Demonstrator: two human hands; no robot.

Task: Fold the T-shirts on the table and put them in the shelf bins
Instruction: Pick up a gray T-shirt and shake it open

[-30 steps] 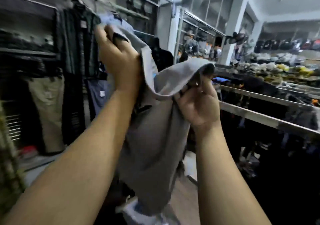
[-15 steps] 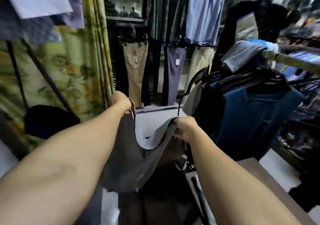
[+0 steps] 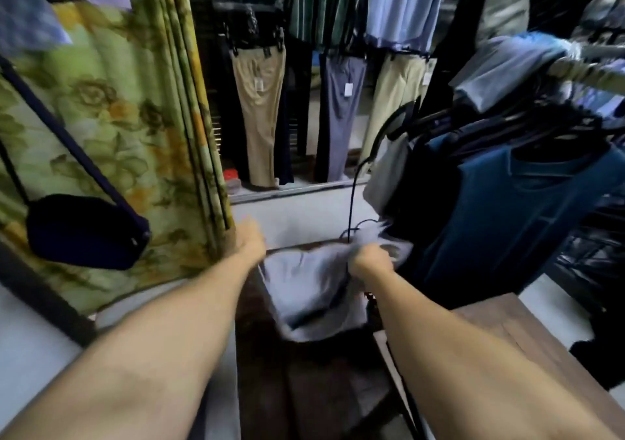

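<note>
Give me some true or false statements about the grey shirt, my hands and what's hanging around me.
1. The right hand grips the grey T-shirt. True.
2. The grey T-shirt lies neatly folded in a bin. False: it is loose and unfolded, bunched in the right hand.
3. A dark bag hangs in front of the floral curtain. True.
4. The floral curtain hangs at the right. False: it hangs at the left.
5. A blue top hangs at the right. True.

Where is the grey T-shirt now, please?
Head view, low centre: the grey T-shirt hangs from the right hand, just right of the left hand, between the floral curtain and blue shirt.
</note>
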